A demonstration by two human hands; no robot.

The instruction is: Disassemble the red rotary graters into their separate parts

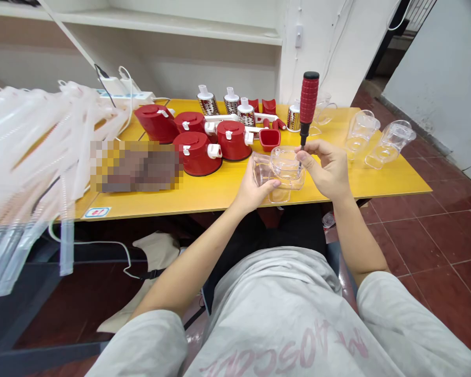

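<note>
At the near edge of the yellow worktop [204, 195], the left hand [253, 189] wraps its grip around a clear plastic housing [284, 166]. The right hand [325, 166] pinches the shaft of a red-handled screwdriver [308, 110], upright over the housing; its tip seems to reach inside, though the transparent plastic blurs this. Left of the worktop's middle stand four red containers [197, 154]; along its back, perforated metal drums [209, 106]; at its right end, two similar clear housings [390, 144].

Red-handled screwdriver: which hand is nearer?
Right. The right hand is at the shaft of the red-handled screwdriver, just below the handle; the left hand is farther off, lower and to the left, holding the clear plastic part.
</note>
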